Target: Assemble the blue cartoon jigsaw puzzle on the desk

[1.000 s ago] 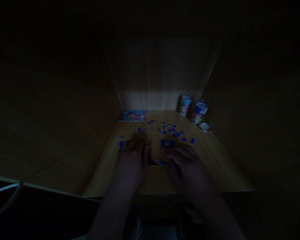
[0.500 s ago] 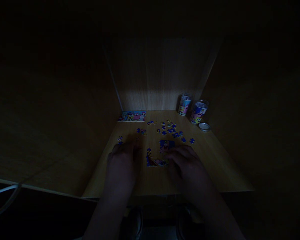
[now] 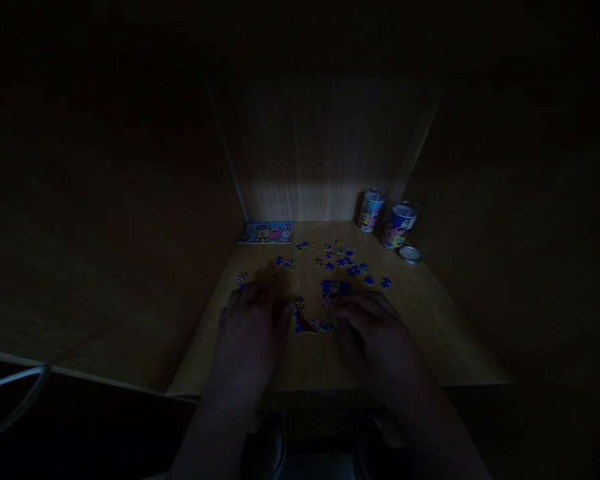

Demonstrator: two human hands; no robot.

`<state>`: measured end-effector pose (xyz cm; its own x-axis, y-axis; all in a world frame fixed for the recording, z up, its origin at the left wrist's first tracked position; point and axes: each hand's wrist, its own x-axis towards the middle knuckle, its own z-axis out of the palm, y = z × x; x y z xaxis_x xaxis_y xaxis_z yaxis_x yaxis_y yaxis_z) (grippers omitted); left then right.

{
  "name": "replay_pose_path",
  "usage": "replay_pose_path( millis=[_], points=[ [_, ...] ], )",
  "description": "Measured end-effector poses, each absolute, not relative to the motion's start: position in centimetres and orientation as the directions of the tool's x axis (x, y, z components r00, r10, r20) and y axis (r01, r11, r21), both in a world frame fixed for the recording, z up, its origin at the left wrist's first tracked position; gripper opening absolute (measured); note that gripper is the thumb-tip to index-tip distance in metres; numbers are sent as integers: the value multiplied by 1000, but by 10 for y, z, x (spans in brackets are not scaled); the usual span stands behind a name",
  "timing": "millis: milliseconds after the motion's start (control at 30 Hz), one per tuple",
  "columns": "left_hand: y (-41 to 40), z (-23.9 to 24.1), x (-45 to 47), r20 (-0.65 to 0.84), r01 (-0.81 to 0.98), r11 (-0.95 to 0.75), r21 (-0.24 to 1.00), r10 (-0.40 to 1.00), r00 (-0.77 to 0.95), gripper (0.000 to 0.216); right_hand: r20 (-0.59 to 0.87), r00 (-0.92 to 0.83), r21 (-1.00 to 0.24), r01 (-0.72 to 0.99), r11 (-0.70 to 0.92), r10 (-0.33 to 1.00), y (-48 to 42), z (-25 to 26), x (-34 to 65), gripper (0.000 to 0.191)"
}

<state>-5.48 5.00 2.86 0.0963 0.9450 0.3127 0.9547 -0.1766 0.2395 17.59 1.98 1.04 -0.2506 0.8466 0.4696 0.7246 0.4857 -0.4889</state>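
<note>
On the wooden surface lies a joined L-shaped strip of jigsaw puzzle, with a blue joined puzzle section above its right end. My right hand is at their right side, its fingers pinched around what looks like a puzzle piece at the lower edge of the blue section. The dim light blurs that piece's outline. My left hand hovers left of the strip, fingers bent downward and thumb held apart, close to the strip's left edge. Nothing shows in it.
Loose puzzle pieces are scattered beyond my hands, several of them blue side up. A cartoon picture card lies at the back left. Two printed cans stand back right, beside a round lid. Wooden panels enclose the sides and back.
My left hand has shifted slightly right, and its thumb now reaches out toward the puzzle strip. My right hand keeps nearly the same place. The whole view has moved a little.
</note>
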Motion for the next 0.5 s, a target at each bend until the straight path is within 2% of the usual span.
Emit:
replay_pose_path(
  millis=[100,300,500],
  points=[
    [50,29,-55,283,949,-170,265,955,93,22,464,-249,-493,725,482,850,20,10,176,24],
    [48,38,-65,168,891,-178,418,979,116,21,473,-242,-493,725,482,847,20,8,177,26],
    [48,37,-72,119,845,-172,507,984,129,18,453,-253,-501,721,478,855,20,8,177,26]
  ],
)
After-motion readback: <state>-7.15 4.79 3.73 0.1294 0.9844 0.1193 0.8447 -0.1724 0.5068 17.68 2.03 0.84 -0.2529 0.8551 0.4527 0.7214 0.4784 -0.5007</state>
